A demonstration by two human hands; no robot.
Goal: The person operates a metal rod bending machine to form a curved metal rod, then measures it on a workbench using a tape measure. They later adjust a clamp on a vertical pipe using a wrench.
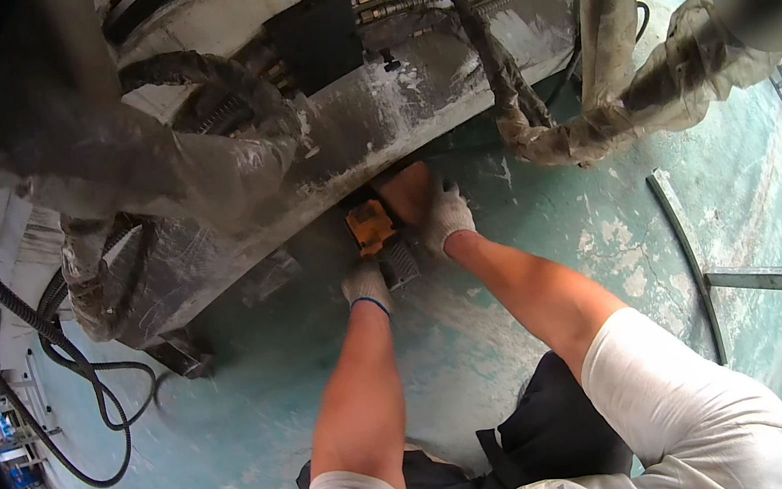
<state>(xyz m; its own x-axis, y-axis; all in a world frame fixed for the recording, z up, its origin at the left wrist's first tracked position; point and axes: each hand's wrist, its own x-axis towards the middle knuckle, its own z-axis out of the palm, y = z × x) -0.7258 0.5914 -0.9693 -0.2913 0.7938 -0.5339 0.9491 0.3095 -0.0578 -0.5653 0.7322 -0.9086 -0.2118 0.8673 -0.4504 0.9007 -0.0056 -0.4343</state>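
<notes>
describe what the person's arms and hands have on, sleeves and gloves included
The left hand and right hand wear off-white fabric gloves; a thin blue band edges the left cuff. The forearms are bare below short, loose, off-white fabric sleeves.

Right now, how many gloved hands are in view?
2: the left hand, near the lower end of the orange piece; the right hand, at the right side of the brown piece.

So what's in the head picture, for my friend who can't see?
A person's gloved left hand is at an orange part, their right hand at a brown piece, beside a grimy machine above worn green floor.
</notes>
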